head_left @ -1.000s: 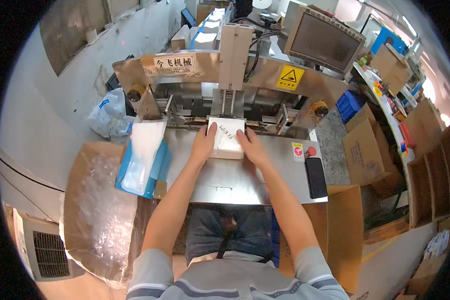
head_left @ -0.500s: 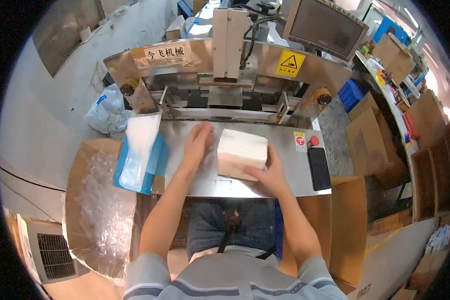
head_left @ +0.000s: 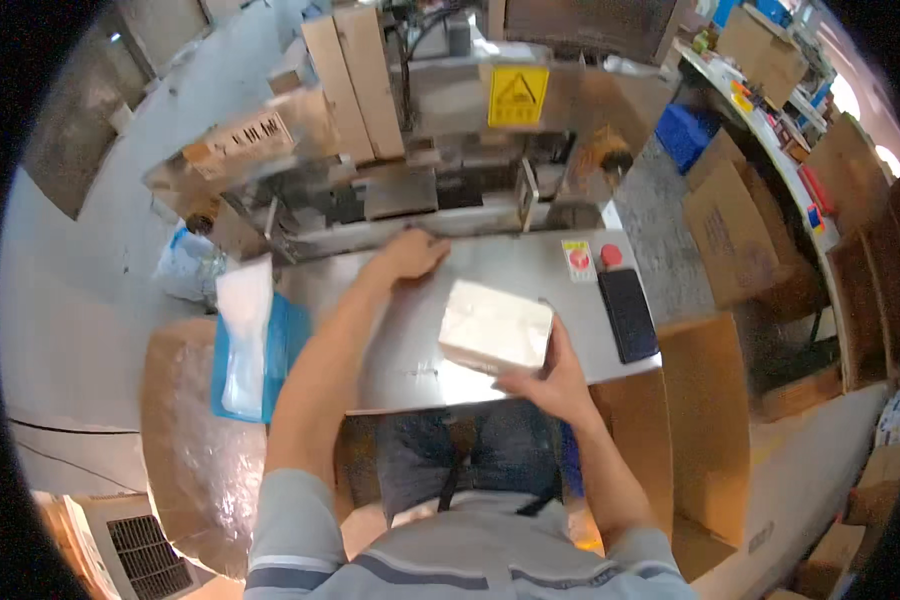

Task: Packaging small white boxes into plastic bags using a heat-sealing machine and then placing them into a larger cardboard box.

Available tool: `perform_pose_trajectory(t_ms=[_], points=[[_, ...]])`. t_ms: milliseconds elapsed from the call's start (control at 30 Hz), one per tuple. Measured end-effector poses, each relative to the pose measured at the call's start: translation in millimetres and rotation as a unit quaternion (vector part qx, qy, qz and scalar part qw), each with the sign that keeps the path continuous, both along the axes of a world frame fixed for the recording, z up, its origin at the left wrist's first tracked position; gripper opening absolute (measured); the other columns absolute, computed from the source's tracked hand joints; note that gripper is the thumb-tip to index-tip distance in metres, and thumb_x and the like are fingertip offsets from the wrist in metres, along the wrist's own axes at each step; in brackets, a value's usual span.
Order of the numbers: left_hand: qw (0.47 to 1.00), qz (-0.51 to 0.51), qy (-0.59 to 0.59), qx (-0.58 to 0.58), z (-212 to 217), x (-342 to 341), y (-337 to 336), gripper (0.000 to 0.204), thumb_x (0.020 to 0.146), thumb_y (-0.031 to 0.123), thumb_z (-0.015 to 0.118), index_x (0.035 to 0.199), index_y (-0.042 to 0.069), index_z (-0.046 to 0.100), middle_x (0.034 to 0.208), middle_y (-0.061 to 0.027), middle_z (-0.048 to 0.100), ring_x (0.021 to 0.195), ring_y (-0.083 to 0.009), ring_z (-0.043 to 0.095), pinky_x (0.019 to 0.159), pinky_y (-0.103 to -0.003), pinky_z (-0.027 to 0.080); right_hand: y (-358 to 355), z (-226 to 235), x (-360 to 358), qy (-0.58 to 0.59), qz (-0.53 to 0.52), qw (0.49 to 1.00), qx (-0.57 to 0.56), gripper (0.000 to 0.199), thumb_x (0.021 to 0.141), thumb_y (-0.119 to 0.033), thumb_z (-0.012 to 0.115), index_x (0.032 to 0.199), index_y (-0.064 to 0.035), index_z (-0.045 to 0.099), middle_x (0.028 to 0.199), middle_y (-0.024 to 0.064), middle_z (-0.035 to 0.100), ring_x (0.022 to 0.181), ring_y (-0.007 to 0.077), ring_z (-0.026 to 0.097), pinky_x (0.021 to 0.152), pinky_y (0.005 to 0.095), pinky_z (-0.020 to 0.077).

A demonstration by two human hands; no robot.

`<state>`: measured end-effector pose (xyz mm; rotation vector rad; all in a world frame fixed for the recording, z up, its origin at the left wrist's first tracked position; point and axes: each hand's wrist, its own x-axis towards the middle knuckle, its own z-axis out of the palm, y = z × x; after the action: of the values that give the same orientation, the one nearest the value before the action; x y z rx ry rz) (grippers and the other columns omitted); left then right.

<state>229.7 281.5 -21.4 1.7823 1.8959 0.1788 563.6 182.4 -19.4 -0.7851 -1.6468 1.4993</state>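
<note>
A white, block-shaped pack (head_left: 495,325) sits tilted over the metal table (head_left: 400,345), right of its middle. My right hand (head_left: 558,382) is closed round the pack's right side and near corner, with the thumb along the near edge. Farther forward and to the left, my left hand (head_left: 415,255) reaches to the back of the table, close to the machine's front bar (head_left: 400,232). Motion blurs its fingers, and nothing shows held in them. Left of that arm stands a blue box (head_left: 292,335) with clear-white plastic bags (head_left: 243,330) lying on top.
A machine with a metal press block (head_left: 400,192) and yellow warning sign (head_left: 518,95) spans the back. At the table's right are a red button (head_left: 611,254) and a black phone (head_left: 628,315). Cardboard boxes stand right (head_left: 705,430) and left (head_left: 160,400), the left one lined with plastic.
My left hand has gone forward and right, toward the machine. My right hand has turned the pack and moved it slightly nearer and right. The whole view has tilted.
</note>
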Motion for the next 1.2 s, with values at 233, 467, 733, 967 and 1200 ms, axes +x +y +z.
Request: perform_pose_trajectory(t_ms=[233,467,733,967,1200], points=[[0.996,0.067,0.012,0.063,13.4,19.1,-30.9,0.046,0.100,0.038,0.053,0.111,-0.004,0.070,0.109,-0.0261,0.070,0.103,-0.0441,0.066,0.091,-0.047,0.051,-3.0,-5.4,2.3,-0.048,0.018,0.998,0.036,0.111,0.067,-0.008,0.093,0.154,0.0009,0.025,0.144,0.0143,0.049,0.134,0.0239,0.048,0.113,0.0377,0.0390],[0.925,0.126,-0.172,0.313,123.4,26.2,-209.7,0.035,0.099,0.021,0.059,0.124,-0.002,0.067,0.127,-0.0176,0.068,0.124,-0.0290,0.062,0.108,-0.038,0.044,-7.0,-5.0,3.1,-0.056,-0.002,0.998,0.038,0.113,0.066,-0.019,0.092,0.154,0.0037,0.025,0.145,0.0203,0.050,0.136,0.0302,0.049,0.115,0.0389,0.0360],[0.787,0.369,0.408,0.280,48.1,-245.6,-559.4,0.034,0.098,0.020,0.061,0.122,-0.004,0.067,0.108,-0.0191,0.072,0.096,-0.0235,0.067,0.087,-0.037,0.051,-19.6,30.6,-28.1,-0.091,-0.046,0.990,0.100,0.109,0.069,-0.025,0.090,0.154,0.0035,0.027,0.138,0.0247,0.054,0.125,0.0335,0.056,0.105,0.0425,0.0459],[0.798,0.497,-0.011,0.342,59.1,-81.2,-476.1,0.044,0.100,0.021,0.064,0.135,-0.003,0.059,0.126,-0.0126,0.067,0.116,-0.0196,0.062,0.101,-0.035,0.048,-34.4,69.5,-55.1,-0.137,-0.110,0.949,0.262,0.104,0.068,-0.023,0.089,0.152,0.0018,0.032,0.128,0.0232,0.057,0.117,0.0386,0.057,0.102,0.0456,0.0466],[0.768,0.295,-0.516,0.239,32.9,79.1,-313.1,0.059,0.100,0.014,0.064,0.149,-0.008,0.038,0.144,-0.0195,0.054,0.132,-0.0230,0.052,0.110,-0.035,0.042,-62.4,93.0,-56.9,-0.103,-0.090,0.956,0.262,0.107,0.068,-0.018,0.091,0.154,-0.0022,0.029,0.131,0.0205,0.057,0.121,0.0307,0.057,0.105,0.0405,0.0453]])
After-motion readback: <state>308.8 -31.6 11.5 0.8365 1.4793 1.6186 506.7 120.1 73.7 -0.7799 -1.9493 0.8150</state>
